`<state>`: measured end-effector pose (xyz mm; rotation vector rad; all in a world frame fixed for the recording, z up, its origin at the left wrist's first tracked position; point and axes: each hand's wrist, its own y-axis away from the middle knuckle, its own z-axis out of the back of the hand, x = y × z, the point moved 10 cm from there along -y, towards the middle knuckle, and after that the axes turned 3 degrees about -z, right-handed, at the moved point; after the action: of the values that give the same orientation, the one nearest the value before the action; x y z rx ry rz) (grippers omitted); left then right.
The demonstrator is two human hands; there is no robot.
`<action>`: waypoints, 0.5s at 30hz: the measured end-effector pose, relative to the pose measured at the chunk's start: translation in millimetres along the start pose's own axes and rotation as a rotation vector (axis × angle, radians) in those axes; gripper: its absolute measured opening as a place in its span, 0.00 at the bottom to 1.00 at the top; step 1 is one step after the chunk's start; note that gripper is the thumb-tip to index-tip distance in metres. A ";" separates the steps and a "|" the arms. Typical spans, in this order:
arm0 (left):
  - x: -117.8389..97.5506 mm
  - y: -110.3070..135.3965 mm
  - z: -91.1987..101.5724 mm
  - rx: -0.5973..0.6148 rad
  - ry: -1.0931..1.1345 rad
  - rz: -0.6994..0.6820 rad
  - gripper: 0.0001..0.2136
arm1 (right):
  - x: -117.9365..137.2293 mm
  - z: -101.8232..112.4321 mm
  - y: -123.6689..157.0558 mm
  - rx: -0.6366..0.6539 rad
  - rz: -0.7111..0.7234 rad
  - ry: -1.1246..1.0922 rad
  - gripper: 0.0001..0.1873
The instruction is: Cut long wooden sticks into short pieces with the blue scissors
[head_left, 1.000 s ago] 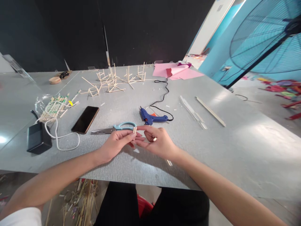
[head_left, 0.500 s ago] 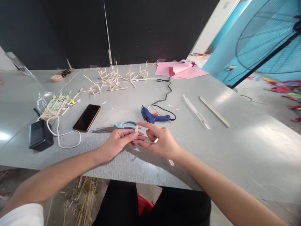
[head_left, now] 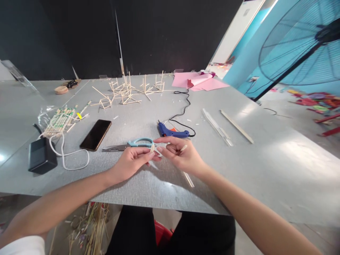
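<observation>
Between its thumb and fingers my left hand (head_left: 134,157) pinches short pale wooden sticks (head_left: 152,147). My right hand (head_left: 183,154) meets it, forefinger and thumb near the tips of those sticks. Another short wooden stick (head_left: 183,147) pokes out of the curled fingers of my right hand. Just beyond both hands lie light-blue-handled scissors (head_left: 140,142), blades pointing left. A blue glue gun (head_left: 174,132) rests on its side farther back. Under my right hand, a thin pale strip (head_left: 189,180) lies on the table.
Several stick frameworks (head_left: 127,92) stand at the back, near pink sheets (head_left: 202,82). On the left are a phone (head_left: 96,134), a black power block (head_left: 42,155) with a white cable, and bundled sticks (head_left: 62,118). Clear glue sticks (head_left: 216,126) and a wooden strip (head_left: 236,125) lie right.
My right thumb has come up towards the sticks in my left hand, and the right fingers have curled in more. The whole view has shifted slightly.
</observation>
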<state>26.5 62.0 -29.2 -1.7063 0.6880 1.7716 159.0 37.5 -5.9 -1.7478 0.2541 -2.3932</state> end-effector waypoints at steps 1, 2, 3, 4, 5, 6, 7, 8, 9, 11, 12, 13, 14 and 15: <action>1.0 0.0 -0.1 0.004 -0.006 0.001 0.15 | -0.4 -0.9 -0.3 0.002 0.001 0.009 0.16; 1.9 0.0 0.0 0.006 -0.014 0.001 0.15 | -1.3 -1.6 -0.6 0.003 -0.005 0.012 0.16; 2.5 0.1 0.4 0.005 -0.025 0.001 0.15 | -2.3 -2.0 -0.8 0.004 -0.017 0.006 0.16; 3.0 0.2 0.9 0.005 -0.039 0.000 0.15 | -3.8 -2.4 -1.1 0.010 -0.035 -0.006 0.16; 3.1 0.4 1.4 0.005 -0.056 -0.001 0.15 | -5.7 -3.0 -1.4 0.018 -0.058 -0.021 0.16; 2.6 0.5 1.9 0.004 -0.079 -0.006 0.15 | -7.5 -3.6 -1.7 0.028 -0.080 -0.035 0.17; 1.7 0.6 2.3 0.004 -0.111 -0.014 0.15 | -9.1 -4.1 -2.0 0.038 -0.097 -0.044 0.17; 0.6 0.7 2.8 0.002 -0.150 -0.023 0.15 | -10.3 -4.3 -2.3 0.046 -0.108 -0.046 0.18; -0.5 0.9 3.4 -0.001 -0.191 -0.032 0.15 | -11.2 -4.2 -2.6 0.049 -0.114 -0.043 0.18; -2.7 1.5 4.8 -0.013 -0.271 -0.051 0.14 | -12.8 -3.2 -3.1 0.046 -0.119 -0.026 0.18; -4.3 2.0 5.9 -0.023 -0.316 -0.068 0.14 | -13.5 -2.9 -3.2 0.045 -0.122 -0.016 0.18; -6.6 2.7 6.9 -0.036 -0.370 -0.095 0.14 | -14.1 -2.9 -3.2 0.047 -0.125 -0.008 0.17; -10.0 3.6 7.9 -0.051 -0.437 -0.135 0.13 | -14.4 -3.5 -3.1 0.053 -0.126 -0.002 0.17; -14.3 4.9 8.3 -0.067 -0.520 -0.188 0.13 | -14.4 -4.4 -2.8 0.062 -0.126 0.002 0.17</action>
<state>17.4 63.7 -14.6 -1.2178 0.2357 1.9972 159.0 43.7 -19.9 -1.7841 0.0707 -2.4596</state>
